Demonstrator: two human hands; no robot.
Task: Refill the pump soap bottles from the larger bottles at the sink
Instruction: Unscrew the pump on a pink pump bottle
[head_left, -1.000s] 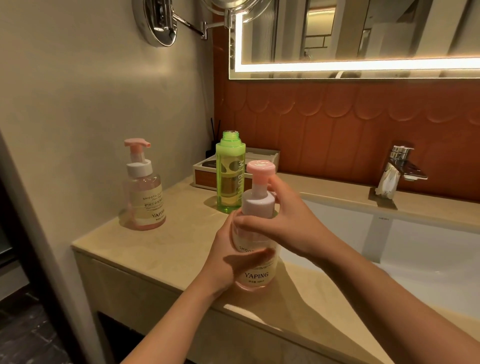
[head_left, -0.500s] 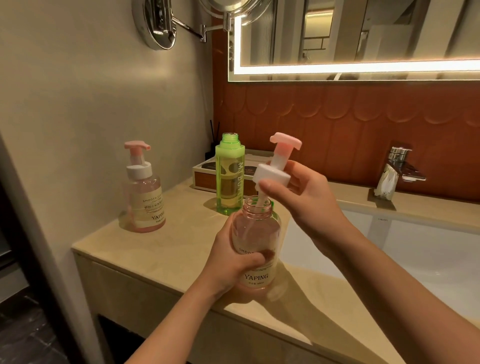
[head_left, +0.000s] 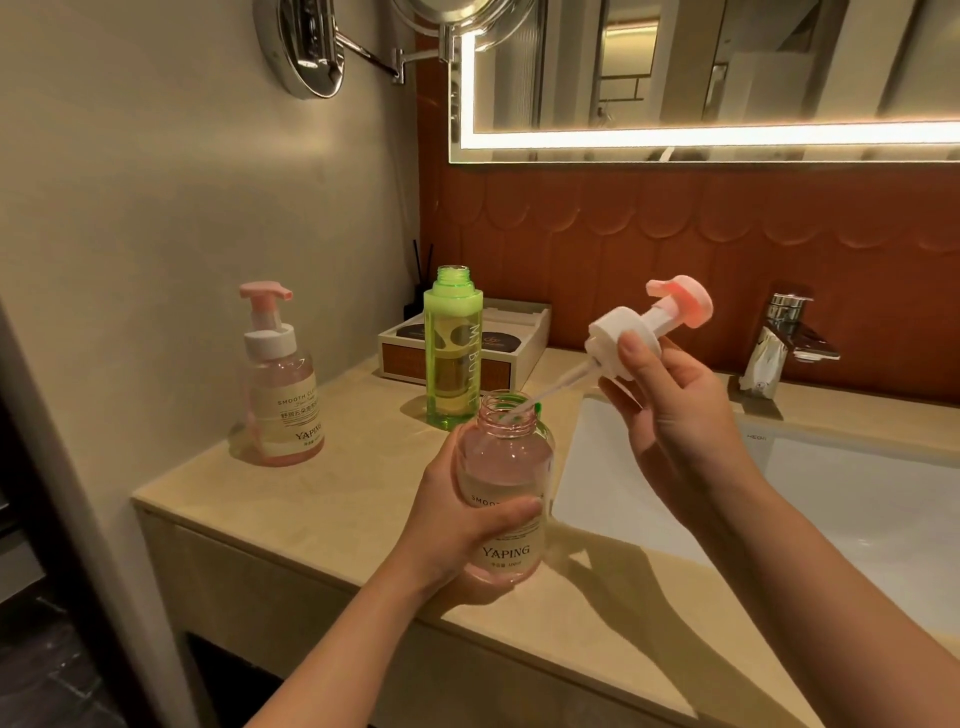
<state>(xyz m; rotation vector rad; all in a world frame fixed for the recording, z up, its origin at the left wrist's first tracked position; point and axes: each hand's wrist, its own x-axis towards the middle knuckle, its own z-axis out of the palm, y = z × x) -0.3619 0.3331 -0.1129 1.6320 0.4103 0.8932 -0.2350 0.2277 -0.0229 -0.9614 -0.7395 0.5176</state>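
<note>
The pink bottle (head_left: 506, 483) is held upright just in front of the green bottle (head_left: 453, 348) and slightly to that bottle's right, at the front edge of the countertop (head_left: 363, 467). It is gripped by the left hand (head_left: 457, 525), whose thumb and fingers are curled round its labelled lower half. Its threaded neck is open, and pale pink liquid is seen inside. Whether its base touches the countertop cannot be told.

The pump head (head_left: 649, 327) is held to the right of the green bottle, at about the height of that bottle's shoulder. It is pinched at its white collar by the right hand (head_left: 670, 410), thumb in front and fingers curled behind. The pump head is tilted, with its pink nozzle turned up and away from the green bottle. Its dip tube (head_left: 550, 389) slants down towards the green bottle's base, and the tube's tip is seen inside the mouth of the pink bottle.

The green bottle stands upright on the countertop with its mouth open and is partly filled with amber liquid. A 2nd pump bottle (head_left: 280, 384), with its pump fitted, stands to the left of the green bottle, near the wall. Directly behind the green bottle a shallow box tray (head_left: 514, 332) is set against the tiled wall. The sink (head_left: 831, 493) lies to the right of the green bottle, and the faucet (head_left: 784, 338) is mounted beyond it, well apart from the green bottle.
</note>
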